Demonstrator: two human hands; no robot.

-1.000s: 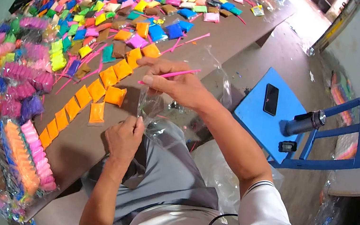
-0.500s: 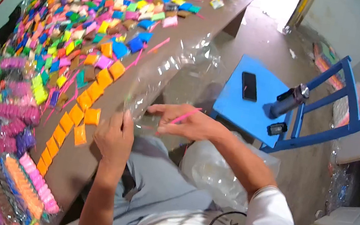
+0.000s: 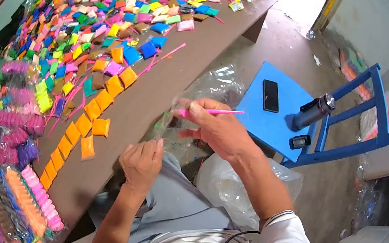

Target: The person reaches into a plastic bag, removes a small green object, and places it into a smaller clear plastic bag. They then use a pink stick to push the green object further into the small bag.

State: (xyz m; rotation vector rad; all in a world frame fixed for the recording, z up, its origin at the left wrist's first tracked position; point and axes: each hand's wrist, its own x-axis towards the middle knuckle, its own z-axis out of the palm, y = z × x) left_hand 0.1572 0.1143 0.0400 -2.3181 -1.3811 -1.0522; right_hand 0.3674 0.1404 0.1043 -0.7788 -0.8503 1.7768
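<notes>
Right now the right hand [image 3: 219, 131] pinches a thin pink stick [image 3: 212, 111] between thumb and forefinger, the stick lying level and pointing off to the right, past the knuckles. Just below and to the left, the fingers of the left hand [image 3: 142, 160] are closed on the lower end of a small clear plastic bag [image 3: 163, 125], which stretches up between the two hands to the right hand's fingertips. Both hands hang off the near edge of the brown tabletop [image 3: 184, 62], over the person's lap. A line of orange packets [image 3: 88, 121] lies on the tabletop left of the hands, with many more coloured packets [image 3: 94, 10] beyond. A blue chair [image 3: 277, 125] stands to the right, carrying a black phone [image 3: 270, 95].
</notes>
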